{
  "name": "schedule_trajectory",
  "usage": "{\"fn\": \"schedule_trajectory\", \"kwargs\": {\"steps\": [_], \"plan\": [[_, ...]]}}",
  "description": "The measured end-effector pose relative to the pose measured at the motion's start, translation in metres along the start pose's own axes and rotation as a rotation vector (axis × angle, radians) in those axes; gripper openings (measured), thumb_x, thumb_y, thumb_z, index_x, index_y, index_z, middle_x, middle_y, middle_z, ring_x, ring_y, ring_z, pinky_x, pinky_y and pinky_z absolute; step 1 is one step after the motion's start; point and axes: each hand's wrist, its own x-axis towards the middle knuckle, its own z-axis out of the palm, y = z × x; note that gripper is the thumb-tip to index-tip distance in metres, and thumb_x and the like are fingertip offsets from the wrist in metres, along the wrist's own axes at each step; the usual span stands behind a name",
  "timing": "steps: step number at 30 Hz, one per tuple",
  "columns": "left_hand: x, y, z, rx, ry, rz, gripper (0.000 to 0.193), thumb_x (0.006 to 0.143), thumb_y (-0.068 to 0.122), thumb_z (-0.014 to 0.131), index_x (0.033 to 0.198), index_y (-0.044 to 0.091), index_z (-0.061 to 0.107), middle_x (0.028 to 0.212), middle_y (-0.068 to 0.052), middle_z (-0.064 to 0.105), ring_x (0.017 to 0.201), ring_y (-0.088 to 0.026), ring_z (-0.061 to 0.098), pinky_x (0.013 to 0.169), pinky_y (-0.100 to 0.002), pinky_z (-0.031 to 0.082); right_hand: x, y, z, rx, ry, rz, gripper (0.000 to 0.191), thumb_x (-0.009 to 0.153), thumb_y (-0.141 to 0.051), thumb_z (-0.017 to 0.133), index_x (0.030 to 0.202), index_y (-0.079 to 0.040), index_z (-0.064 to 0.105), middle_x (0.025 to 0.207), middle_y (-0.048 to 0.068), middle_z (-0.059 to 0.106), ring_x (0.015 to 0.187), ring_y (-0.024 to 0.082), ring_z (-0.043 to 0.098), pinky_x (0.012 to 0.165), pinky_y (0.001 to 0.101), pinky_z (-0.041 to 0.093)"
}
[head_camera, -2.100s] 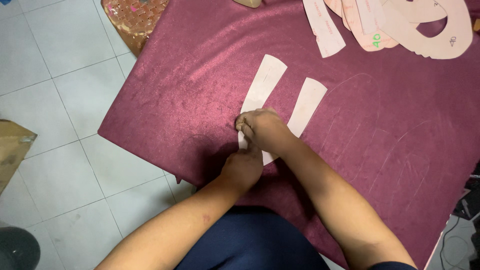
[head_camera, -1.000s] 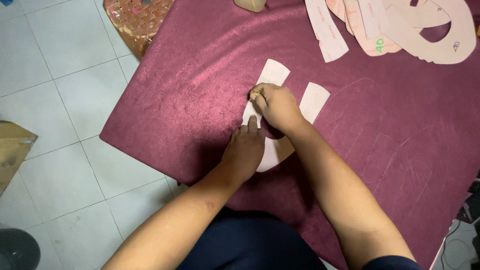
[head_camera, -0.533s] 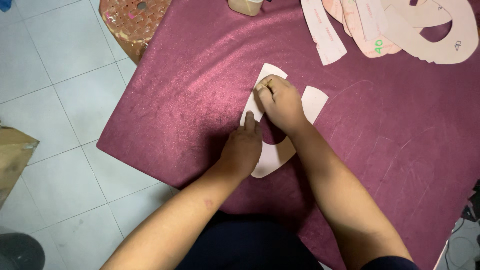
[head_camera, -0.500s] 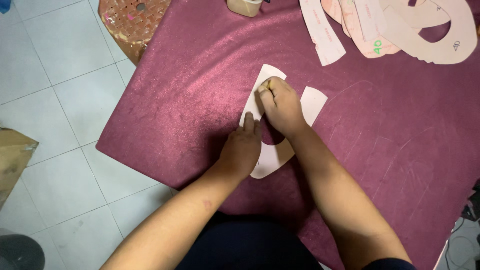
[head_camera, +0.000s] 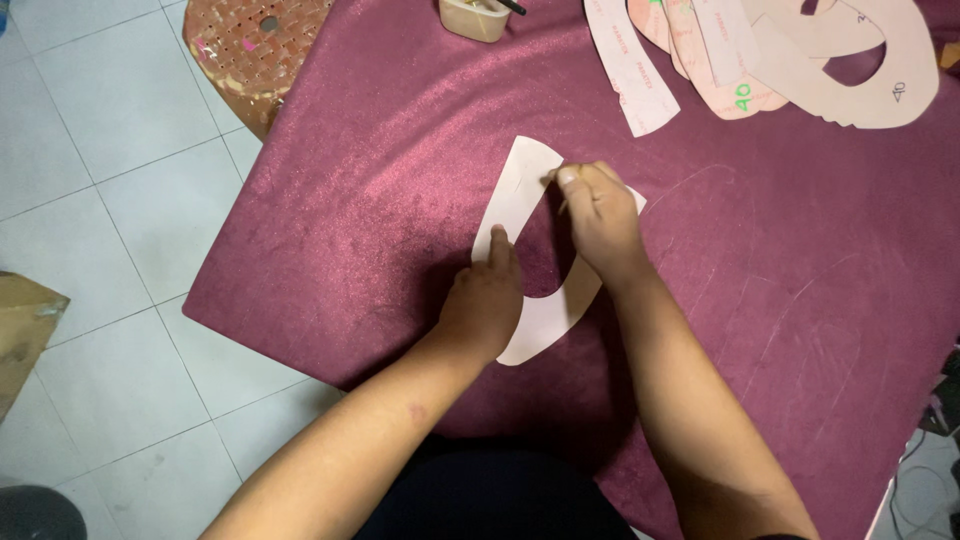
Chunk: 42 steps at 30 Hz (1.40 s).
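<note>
A pale U-shaped paper pattern (head_camera: 522, 185) lies flat on dark red fabric (head_camera: 350, 200). My left hand (head_camera: 485, 300) rests on the pattern's left arm near the bend. Its index finger is stretched out and presses the paper down. My right hand (head_camera: 600, 215) is over the gap of the U. Its fingertips are pinched together at the inner edge of the left arm, near the top. Whatever small thing they pinch is almost hidden. Faint traced outlines (head_camera: 715, 185) show on the fabric to the right.
A stack of curved paper patterns (head_camera: 800, 60) and a long strip (head_camera: 630, 65) lie at the far right. A small tub (head_camera: 475, 18) stands at the far edge. On the tiled floor (head_camera: 100, 150) to the left are a woven stool (head_camera: 255, 45) and a cardboard box (head_camera: 20, 330).
My right hand has slid away from me along the pattern's inner edge, from near the bend to the top of the left arm. My left hand has stayed pressing the pattern.
</note>
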Motion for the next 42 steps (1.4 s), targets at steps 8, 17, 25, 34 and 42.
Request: {"fn": "schedule_trajectory", "kwargs": {"steps": [8, 17, 25, 34, 42], "plan": [[0.001, 0.001, 0.011, 0.159, 0.111, 0.059, 0.034, 0.095, 0.010, 0.053, 0.124, -0.007, 0.057, 0.155, -0.033, 0.035, 0.117, -0.035, 0.058, 0.095, -0.044, 0.052, 0.025, -0.051, 0.025, 0.021, -0.381, 0.208, 0.021, 0.104, -0.022, 0.058, 0.105, -0.004, 0.067, 0.085, 0.003, 0.071, 0.077, 0.012, 0.065, 0.074, 0.0298, 0.054], [0.013, -0.008, -0.001, -0.016, 0.100, 0.074, 0.038, 0.093, 0.010, 0.054, 0.130, 0.003, 0.054, 0.157, -0.031, 0.028, 0.115, -0.044, 0.060, 0.086, -0.046, 0.057, 0.039, -0.037, 0.027, -0.202, -0.335, -0.025, 0.019, 0.102, -0.019, 0.060, 0.103, -0.004, 0.070, 0.086, 0.008, 0.072, 0.076, 0.016, 0.067, 0.072, 0.0327, 0.054], [0.027, -0.006, -0.010, -0.058, -0.074, 0.002, 0.050, 0.096, 0.008, 0.048, 0.145, 0.005, 0.042, 0.164, -0.028, 0.019, 0.112, -0.040, 0.065, 0.082, -0.045, 0.060, 0.049, -0.036, 0.028, 0.011, -0.455, 0.040, 0.016, 0.100, -0.016, 0.060, 0.103, -0.004, 0.071, 0.088, 0.006, 0.074, 0.075, 0.015, 0.071, 0.072, 0.0314, 0.057], [0.034, -0.007, -0.001, 0.006, -0.044, -0.041, 0.048, 0.099, 0.016, 0.048, 0.143, 0.002, 0.043, 0.162, -0.024, 0.026, 0.129, -0.040, 0.054, 0.094, -0.046, 0.052, 0.056, -0.024, 0.027, -0.227, -0.392, 0.029, 0.017, 0.102, -0.019, 0.061, 0.104, -0.005, 0.070, 0.088, 0.011, 0.074, 0.078, 0.025, 0.073, 0.074, 0.0358, 0.057], [0.047, -0.015, -0.011, 0.120, -0.004, 0.048, 0.036, 0.095, 0.011, 0.053, 0.130, 0.005, 0.053, 0.162, -0.023, 0.029, 0.121, -0.031, 0.059, 0.092, -0.045, 0.051, 0.076, -0.007, 0.024, -0.272, -0.242, -0.061, 0.021, 0.099, -0.024, 0.065, 0.105, -0.006, 0.072, 0.099, 0.017, 0.074, 0.089, 0.035, 0.071, 0.079, 0.0423, 0.055]]}}
